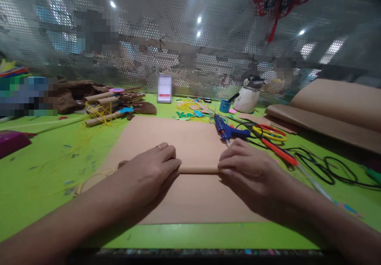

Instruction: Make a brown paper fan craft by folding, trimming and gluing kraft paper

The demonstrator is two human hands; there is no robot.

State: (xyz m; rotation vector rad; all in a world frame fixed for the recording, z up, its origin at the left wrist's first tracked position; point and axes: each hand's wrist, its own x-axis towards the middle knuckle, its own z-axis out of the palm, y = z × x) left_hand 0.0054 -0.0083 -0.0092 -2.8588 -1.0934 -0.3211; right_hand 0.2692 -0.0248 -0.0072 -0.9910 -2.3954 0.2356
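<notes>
A sheet of brown paper (184, 138) lies flat on the green table (44, 169) in front of me. Across its middle runs a thin rolled tube of the same paper (199, 170). My left hand (151, 169) has its fingers curled down over the tube's left end; a ring shows on one finger. My right hand (247, 169) is curled over the tube's right end. Both hands press the roll against the sheet.
A blue glue gun (228, 130) lies just beyond my right hand, with scissors (274, 138) and black cable (327, 169) to its right. Rolled paper tubes and brown scraps (110, 104) sit at back left. A white jug (248, 96) and folded brown paper (333, 114) stand at back right.
</notes>
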